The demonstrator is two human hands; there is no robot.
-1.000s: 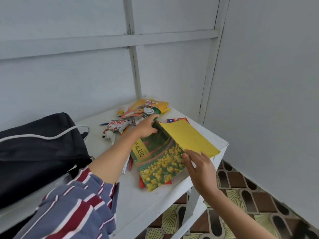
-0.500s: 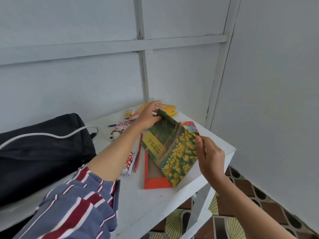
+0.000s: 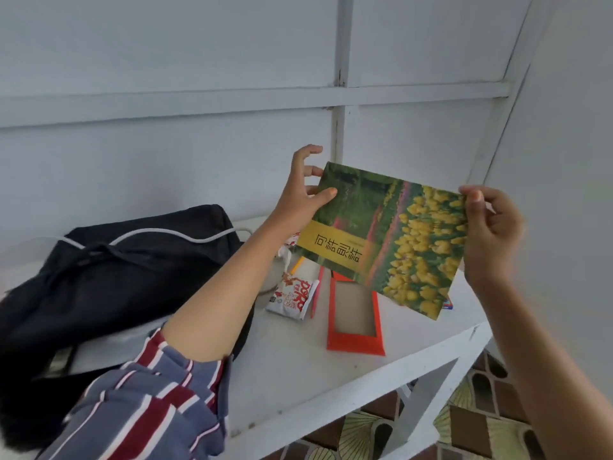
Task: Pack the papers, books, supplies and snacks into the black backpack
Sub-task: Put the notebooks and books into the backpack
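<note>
A book (image 3: 384,237) with a yellow-flower cover is lifted above the white table (image 3: 298,376). My left hand (image 3: 303,197) pinches its upper left corner with the thumb on the cover. Its upper right corner is pinched by my right hand (image 3: 491,234). The black backpack (image 3: 109,277) with a white cord lies on the table's left side. Below the book lie an orange-bordered envelope (image 3: 355,322), a white snack packet (image 3: 292,298), a pink pen (image 3: 316,293) and a yellow pencil (image 3: 297,264).
The table stands in a corner between white panelled walls. A blue item (image 3: 447,305) peeks out under the book's lower right corner. Past the table's front edge is a patterned tile floor (image 3: 471,423). My striped sleeve (image 3: 142,406) crosses the lower left.
Both hands have raised the book off the table and turned it face-up towards me. The orange-bordered envelope beneath it is now uncovered.
</note>
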